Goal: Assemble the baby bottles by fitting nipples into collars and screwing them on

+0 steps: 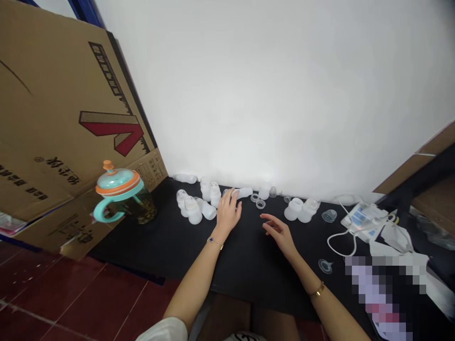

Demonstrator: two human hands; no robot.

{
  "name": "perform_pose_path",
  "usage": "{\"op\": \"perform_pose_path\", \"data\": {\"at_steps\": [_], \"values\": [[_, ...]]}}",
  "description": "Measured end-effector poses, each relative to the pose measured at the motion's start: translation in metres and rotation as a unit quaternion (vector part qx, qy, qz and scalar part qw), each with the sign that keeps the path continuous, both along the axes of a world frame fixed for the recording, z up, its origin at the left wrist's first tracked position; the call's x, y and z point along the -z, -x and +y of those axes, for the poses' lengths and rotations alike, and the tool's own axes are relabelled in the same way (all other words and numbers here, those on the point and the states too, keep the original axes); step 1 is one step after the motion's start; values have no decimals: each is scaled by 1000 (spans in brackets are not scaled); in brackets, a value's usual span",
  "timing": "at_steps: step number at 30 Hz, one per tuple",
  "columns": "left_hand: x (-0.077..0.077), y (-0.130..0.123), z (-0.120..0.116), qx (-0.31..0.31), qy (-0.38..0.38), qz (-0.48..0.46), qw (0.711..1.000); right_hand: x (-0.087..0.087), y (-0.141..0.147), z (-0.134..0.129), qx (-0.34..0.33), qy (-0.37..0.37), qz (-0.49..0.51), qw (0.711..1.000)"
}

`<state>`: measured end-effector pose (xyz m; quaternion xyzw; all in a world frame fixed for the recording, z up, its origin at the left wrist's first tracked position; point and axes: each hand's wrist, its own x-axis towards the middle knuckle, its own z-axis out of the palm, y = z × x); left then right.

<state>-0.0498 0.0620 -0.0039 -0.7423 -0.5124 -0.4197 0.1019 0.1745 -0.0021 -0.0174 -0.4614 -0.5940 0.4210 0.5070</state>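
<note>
My left hand (228,211) is over the black table with its fingers stretched out and apart. Its fingertips are by a white baby bottle (245,192) lying on its side near the wall; whether they touch it I cannot tell. Left of that hand stand several white baby bottles (194,210), and another bottle (206,208) lies among them. My right hand (279,232) hovers with thumb and fingers apart, holding nothing. Beyond it are clear collar rings (260,204), a small white bottle (263,192) and a clear cap (272,192). Further right stand two bottles (294,209).
A clear dome-shaped cap (329,216) and a clear nipple (326,266) lie at the right, near a white cable (350,232) and papers. A large lidded jug (128,196) stands at the left, beside a big cardboard box (60,104). A white wall (277,94) rises behind.
</note>
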Motion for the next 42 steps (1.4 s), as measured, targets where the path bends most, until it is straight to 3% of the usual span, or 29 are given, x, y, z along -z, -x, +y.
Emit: {"op": "perform_pose_path", "data": {"at_steps": [5,13,25,32,42], "values": [[11,-5,3,-8,99,32,995,-1,0,1,20,5,1,1000],[12,-5,0,-49,221,34,973,2,-2,4,45,22,-2,999],[13,-5,-1,-16,260,11,965,1,-4,6,82,42,-13,996],[11,-2,1,-40,233,-6,972,4,-5,7,95,40,-41,994],[13,-3,-1,-32,262,16,964,11,-14,13,119,30,-92,988]]}}
